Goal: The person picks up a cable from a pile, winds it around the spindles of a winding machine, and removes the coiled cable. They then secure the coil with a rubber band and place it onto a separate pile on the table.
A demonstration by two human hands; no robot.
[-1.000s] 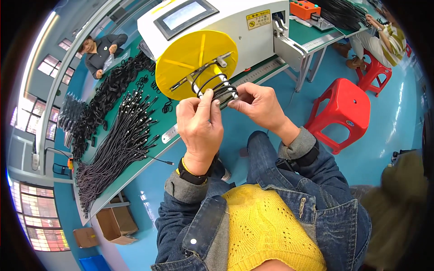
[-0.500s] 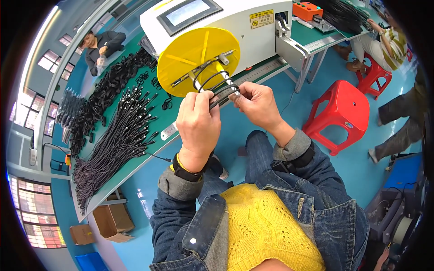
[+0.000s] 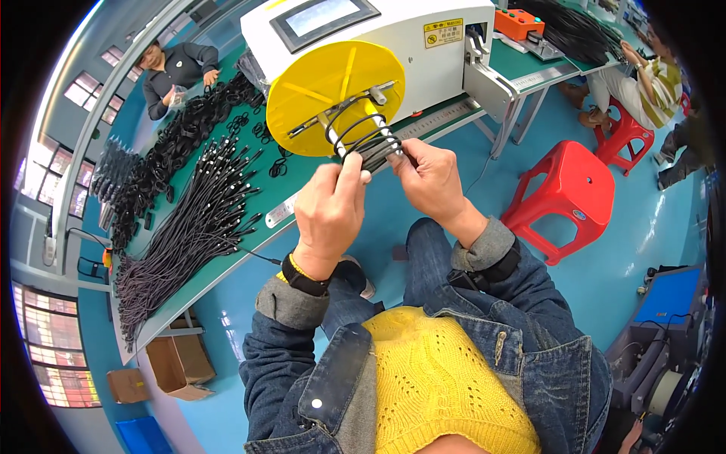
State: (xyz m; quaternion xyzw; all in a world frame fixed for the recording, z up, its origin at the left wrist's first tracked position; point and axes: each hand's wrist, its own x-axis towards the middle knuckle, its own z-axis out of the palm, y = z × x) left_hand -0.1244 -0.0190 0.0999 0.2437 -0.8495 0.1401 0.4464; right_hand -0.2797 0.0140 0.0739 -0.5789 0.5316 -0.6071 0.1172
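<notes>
1. We judge the step in hand to be handling a coil on the winding pegs. The black cable [image 3: 370, 142] lies in several loops around the two pegs [image 3: 373, 113], just beyond our fingertips.
2. We hold the right hand [image 3: 435, 185] at the end of the right-hand peg; its thumb and index finger appear closed on the cable there.
3. We place the left hand [image 3: 329, 212] at the near side of the loops, index finger raised to them and thumb slightly apart. We cannot tell whether these fingers grip.
4. Behind the loops, farther from our fingers, stands the yellow disc [image 3: 302, 106] on the white machine [image 3: 412, 68]. Left of our left fingers, a bundle of cables [image 3: 193, 234] lies on the green bench.
5. In our judgement, the next move calls for both hands keeping the loops together and controlling the loose ends.
6. We cannot make out the cable's ends; our fingers hide part of the coil. The upper view edge cuts off the machine's top.
</notes>
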